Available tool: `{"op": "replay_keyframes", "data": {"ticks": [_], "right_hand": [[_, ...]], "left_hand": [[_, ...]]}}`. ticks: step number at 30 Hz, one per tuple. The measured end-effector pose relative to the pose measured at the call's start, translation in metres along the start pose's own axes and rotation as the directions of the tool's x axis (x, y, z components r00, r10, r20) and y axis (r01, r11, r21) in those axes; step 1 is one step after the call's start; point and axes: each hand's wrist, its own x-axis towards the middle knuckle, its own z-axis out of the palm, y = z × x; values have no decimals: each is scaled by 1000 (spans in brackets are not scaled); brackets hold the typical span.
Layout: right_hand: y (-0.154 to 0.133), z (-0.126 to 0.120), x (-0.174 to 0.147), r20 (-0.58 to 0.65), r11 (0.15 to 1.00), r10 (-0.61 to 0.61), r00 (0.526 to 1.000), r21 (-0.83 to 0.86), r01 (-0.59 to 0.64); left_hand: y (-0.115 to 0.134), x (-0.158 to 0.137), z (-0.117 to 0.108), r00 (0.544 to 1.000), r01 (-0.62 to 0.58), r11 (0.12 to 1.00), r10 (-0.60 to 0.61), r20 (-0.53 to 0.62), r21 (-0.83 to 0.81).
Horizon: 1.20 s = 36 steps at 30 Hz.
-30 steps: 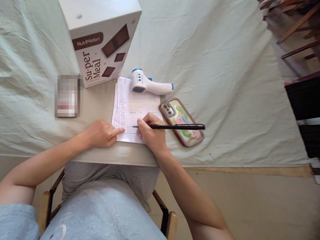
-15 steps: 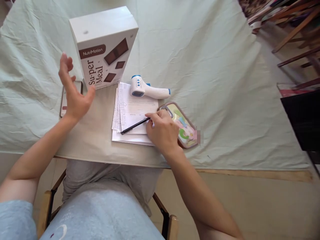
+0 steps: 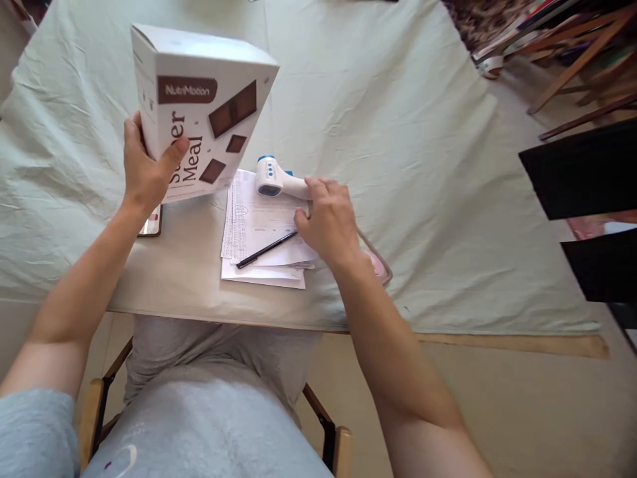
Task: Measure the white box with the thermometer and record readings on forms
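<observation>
My left hand is closed on the left side of a white NutriMotion meal box, thumb across its printed front and fingers round the side. The box stands tilted. At the end of the handle of a white and blue infrared thermometer is my right hand, its fingers over the handle and its thumb on the near side. Beneath the thermometer lies a stack of printed papers, with a black pen resting on top.
A phone lies partly hidden below the box. Behind my right wrist shows the edge of a phone in a patterned case. A pale green cloth covers the table. Wooden furniture legs stand off to the right.
My left hand has gone from open beside the box to gripping it, and the box has tilted. My right hand has moved up from the pen to the thermometer's handle; the pen stays on the papers.
</observation>
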Motion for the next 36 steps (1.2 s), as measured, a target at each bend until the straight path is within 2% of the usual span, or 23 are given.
{"op": "replay_keyframes", "data": {"ticks": [3, 4, 6, 8, 10, 14, 19, 22, 24, 27, 28, 29, 31, 33, 34, 35, 36], "right_hand": [[-1, 10, 13, 11, 999, -18, 1000, -41, 19], [-2, 12, 18, 20, 998, -18, 1000, -58, 19], [-3, 17, 26, 63, 995, -7, 998, -97, 14], [-4, 20, 33, 116, 990, 3, 993, -138, 13], [-5, 23, 39, 144, 986, 6, 990, -164, 18], [-8, 28, 45, 109, 990, 15, 994, -142, 1], [-14, 28, 47, 68, 989, 60, 996, -139, -50], [-15, 15, 46, 37, 976, 141, 989, -175, -133], [-14, 0, 39, -13, 971, 202, 979, -131, -202], [-18, -30, 14, -93, 943, 316, 944, 137, -302], [-23, -39, 1, -83, 897, 376, 923, 281, -340], [-30, -48, -13, -38, 808, 431, 901, 460, -367], [-51, -61, -47, 112, 508, 475, 873, 775, -376], [-79, -66, -82, 276, 240, 367, 888, 894, -378], [-94, -65, -98, 328, 148, 333, 884, 908, -392], [-108, -63, -113, 367, 98, 316, 875, 905, -415], [-121, -59, -126, 372, 75, 358, 856, 903, -423]], "left_hand": [[53, -34, 3, 971, 220, 917, -240, -19, -334], [69, -45, 6, 944, 310, 865, -328, 21, -394], [93, -65, 11, 862, 494, 740, -486, 146, -456], [104, -78, 16, 798, 591, 660, -563, 215, -464], [105, -86, 19, 777, 618, 628, -581, 243, -474], [98, -91, 21, 764, 628, 583, -588, 266, -515], [95, -92, 23, 766, 623, 583, -589, 257, -521], [94, -92, 23, 786, 594, 601, -576, 227, -534], [93, -91, 22, 795, 578, 614, -572, 201, -537], [90, -92, 21, 804, 569, 637, -564, 189, -520], [88, -92, 21, 807, 567, 648, -560, 186, -509], [87, -93, 21, 810, 566, 658, -557, 185, -496], [84, -95, 21, 818, 557, 681, -549, 172, -475], [80, -97, 22, 838, 527, 713, -528, 142, -462], [77, -98, 21, 851, 505, 734, -510, 123, -453], [74, -99, 21, 866, 481, 757, -488, 108, -441], [72, -99, 21, 880, 458, 779, -464, 98, -427]]}}
